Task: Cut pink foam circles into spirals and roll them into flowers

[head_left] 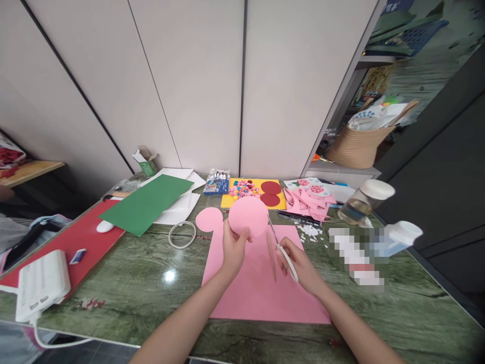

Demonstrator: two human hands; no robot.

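Note:
My left hand [235,246] pinches the lower edge of a pink paper circle [248,213], lifted above the table. In my right hand [299,263] is a pair of scissors [287,259] with white handles; the blades point up to the circle's right edge. Whether the blades touch the paper I cannot tell. Under both hands lies a large pink sheet [242,298], with a thin pink strip [272,255] near the scissors. Just left of the held circle, another pink circle [209,219] rests at the sheet's upper left corner.
Behind are a yellow sheet [226,201] with pompoms and red circles, a marker box [217,183] and pink paper scraps [308,202]. A white ring [182,235], green sheet [149,202] and white power bank [43,283] lie left. Bottles [366,201] stand right.

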